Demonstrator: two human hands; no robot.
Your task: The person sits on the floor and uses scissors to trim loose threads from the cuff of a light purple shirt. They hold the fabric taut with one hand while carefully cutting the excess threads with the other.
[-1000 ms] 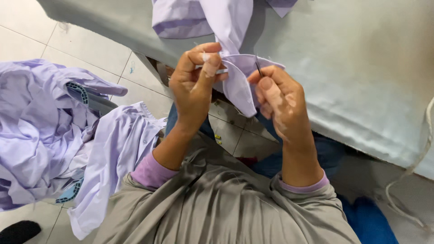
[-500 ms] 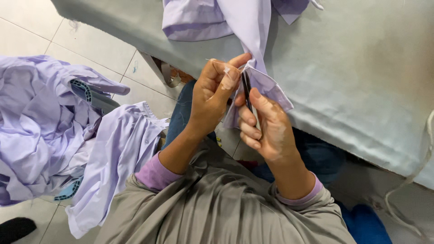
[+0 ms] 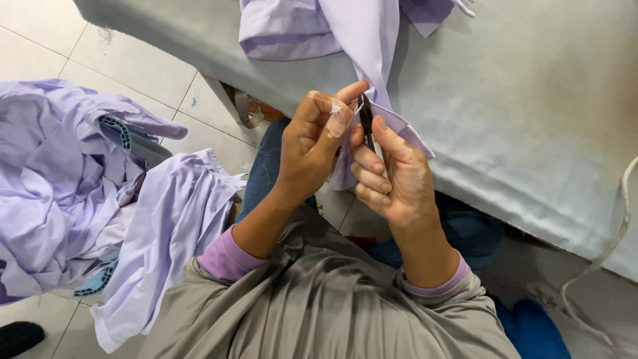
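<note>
A seated person is working on a pale lilac shirt [image 3: 362,40] that is hanging off the near edge of a table [image 3: 531,113] covered in grey-green cloth. The shirt is lying partly bunched on the tabletop, and one narrow strip of it is trailing down over the edge into the person's hands — thin, smooth cotton, slightly creased, with a folded hem showing at the lower end.

The left hand [image 3: 312,149] is pinching that strip between thumb and forefinger, the remaining fingers curled in behind it; a pale scrap, too small to identify, is sitting at the fingertip. The right hand [image 3: 392,176] is closed around small dark scissors [image 3: 366,119], the blades pointing up and touching the cloth just beside the left thumb. The two hands are pressing close together, knuckle to knuckle, just in front of the table edge and above the person's lap.

To the left, a heap of matching lilac shirts [image 3: 60,186] is lying on the white tiled floor [image 3: 80,40] — one of them draping toward the person's knee. The person is wearing a grey overshirt with lilac cuffs showing at both wrists. A pale cord [image 3: 615,246] is looping down at the far right, beside the table.
</note>
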